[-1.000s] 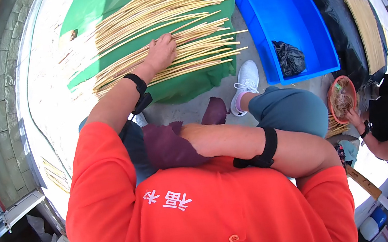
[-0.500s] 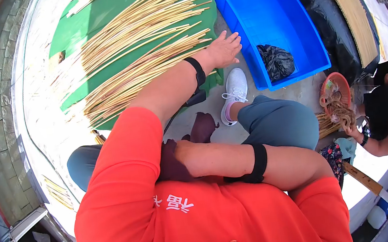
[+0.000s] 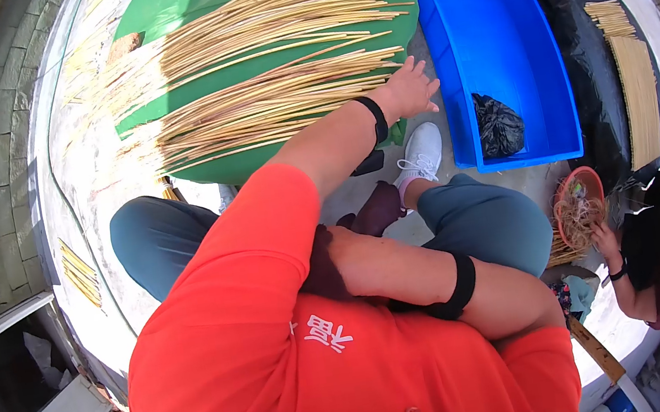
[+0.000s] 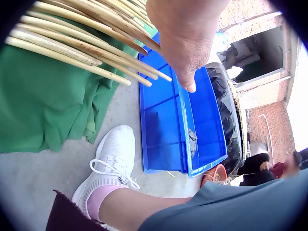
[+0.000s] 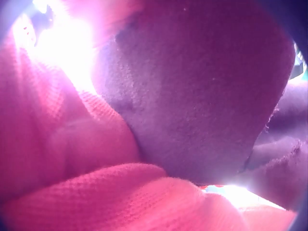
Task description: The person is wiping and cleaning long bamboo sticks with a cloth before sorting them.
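Note:
Long pale sticks [image 3: 283, 100] lie side by side in bundles across a green cloth [image 3: 209, 172]. My left hand [image 3: 412, 88] is stretched out at their right-hand ends, fingers extended and holding nothing. In the left wrist view, that hand [image 4: 185, 38] overlaps the blue bin [image 4: 163, 130] beyond the stick tips [image 4: 144, 77]. My right forearm [image 3: 396, 268] lies across my lap. A dark purple cloth [image 3: 326, 265] covers its far end, hiding the right hand. The right wrist view is mostly filled by purple cloth [image 5: 202, 91] and red shirt fabric [image 5: 110, 197].
A blue bin [image 3: 506, 24] with a black plastic bag [image 3: 499, 127] inside stands to the right. Past it, a slatted mat [image 3: 637, 99] lies on black sheeting [image 3: 576, 48]. Another person's hand [image 3: 604, 238] reaches into an orange basket [image 3: 585, 182] of fibres. My white shoe [image 3: 423, 152] is near the bin.
My left hand has left the top of the sticks and moved right, past their ends, its fingers now extended. The right forearm stays across my lap.

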